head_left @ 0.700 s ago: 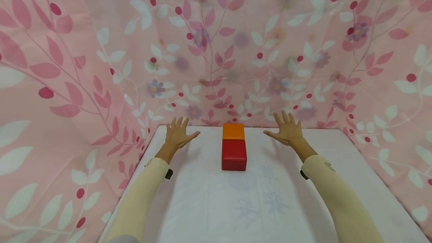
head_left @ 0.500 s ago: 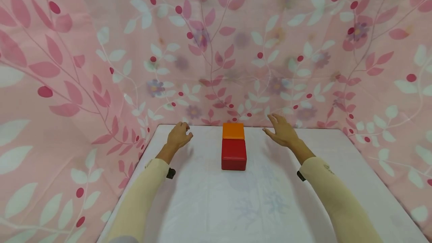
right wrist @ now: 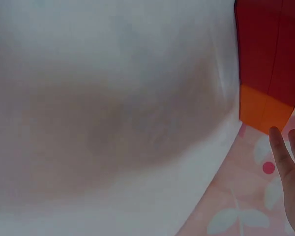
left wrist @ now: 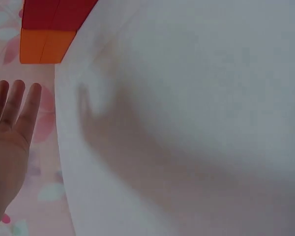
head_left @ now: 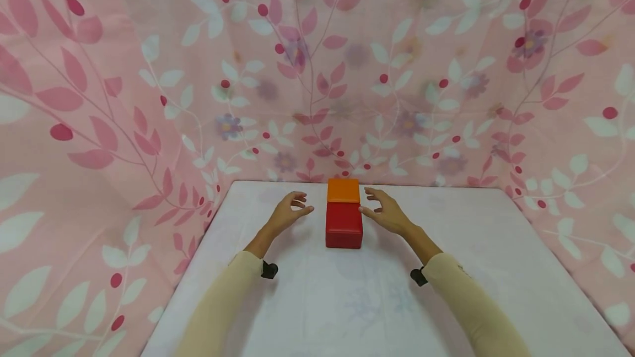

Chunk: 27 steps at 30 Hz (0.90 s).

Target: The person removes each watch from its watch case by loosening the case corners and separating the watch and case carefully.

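Note:
A red box-shaped block (head_left: 344, 225) stands mid-table with an orange block (head_left: 343, 190) directly behind it. To their left my left hand (head_left: 288, 211) hovers with relaxed, slightly bent fingers, a gap between it and the blocks. Closer in, at the right side, is my right hand (head_left: 389, 211), its thumb tip right at the red block's edge in the head view. Neither hand holds anything. The left wrist view has the orange block (left wrist: 46, 46) beyond the left fingertips; in the right wrist view a right fingertip overlaps the lower edge of the orange block (right wrist: 265, 108).
A white cloth (head_left: 337, 307) covers the table, whose far edge meets a pink floral curtain (head_left: 317, 70). The same curtain material runs along both sides. A dark wrist camera (head_left: 269, 270) sits under the left cuff, another wrist camera (head_left: 419, 276) under the right.
Both hands have moved inward toward the blocks from either side, the right coming closer. Their widely spread fingers have relaxed and bent. The blocks have stayed in place.

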Available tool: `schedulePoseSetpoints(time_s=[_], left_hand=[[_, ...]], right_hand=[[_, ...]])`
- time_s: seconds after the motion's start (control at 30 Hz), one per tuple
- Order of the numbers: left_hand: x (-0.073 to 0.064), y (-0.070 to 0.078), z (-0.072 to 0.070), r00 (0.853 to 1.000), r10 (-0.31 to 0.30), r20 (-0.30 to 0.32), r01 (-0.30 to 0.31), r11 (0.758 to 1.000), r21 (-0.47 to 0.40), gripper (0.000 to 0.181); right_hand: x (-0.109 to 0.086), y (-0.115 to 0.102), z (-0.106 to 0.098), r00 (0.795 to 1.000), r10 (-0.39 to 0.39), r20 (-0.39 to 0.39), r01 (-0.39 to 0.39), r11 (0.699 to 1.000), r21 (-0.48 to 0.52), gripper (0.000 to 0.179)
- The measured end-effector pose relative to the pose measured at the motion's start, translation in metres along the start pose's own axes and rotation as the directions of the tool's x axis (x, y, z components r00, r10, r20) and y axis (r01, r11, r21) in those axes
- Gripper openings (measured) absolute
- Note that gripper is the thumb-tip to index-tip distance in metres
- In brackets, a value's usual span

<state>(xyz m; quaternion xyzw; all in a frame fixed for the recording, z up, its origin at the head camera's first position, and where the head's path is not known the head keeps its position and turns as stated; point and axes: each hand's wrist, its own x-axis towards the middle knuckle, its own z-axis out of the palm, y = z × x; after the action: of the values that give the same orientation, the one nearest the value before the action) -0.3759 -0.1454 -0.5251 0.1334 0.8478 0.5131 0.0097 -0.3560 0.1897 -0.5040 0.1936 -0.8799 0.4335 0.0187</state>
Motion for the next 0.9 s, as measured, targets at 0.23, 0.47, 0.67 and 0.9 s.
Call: schedulePoseSetpoints(time_s=[0.23, 0.47, 0.67, 0.9], left_hand=[[-0.011, -0.006, 0.021, 0.993, -0.053, 0.103, 0.060, 0.996, -0.063, 0.068], [-0.017, -0.014, 0.037, 0.975, -0.040, 0.220, 0.065, 0.992, -0.106, 0.079], [-0.022, -0.013, 0.048, 0.961, -0.033, 0.273, 0.067, 0.991, -0.115, 0.083], [-0.022, -0.016, 0.056, 0.961, 0.028, 0.274, -0.001, 0.995, -0.098, 0.093]], right_hand=[[-0.009, 0.005, 0.022, 0.996, 0.033, 0.080, -0.037, 0.998, 0.057, 0.090], [-0.015, 0.017, 0.032, 0.999, -0.007, 0.048, 0.004, 0.998, 0.067, 0.093], [-0.015, 0.020, 0.038, 0.999, -0.006, 0.033, 0.003, 0.996, 0.090, 0.099], [-0.016, 0.017, 0.037, 0.998, 0.011, 0.064, -0.015, 0.998, 0.062, 0.100]])
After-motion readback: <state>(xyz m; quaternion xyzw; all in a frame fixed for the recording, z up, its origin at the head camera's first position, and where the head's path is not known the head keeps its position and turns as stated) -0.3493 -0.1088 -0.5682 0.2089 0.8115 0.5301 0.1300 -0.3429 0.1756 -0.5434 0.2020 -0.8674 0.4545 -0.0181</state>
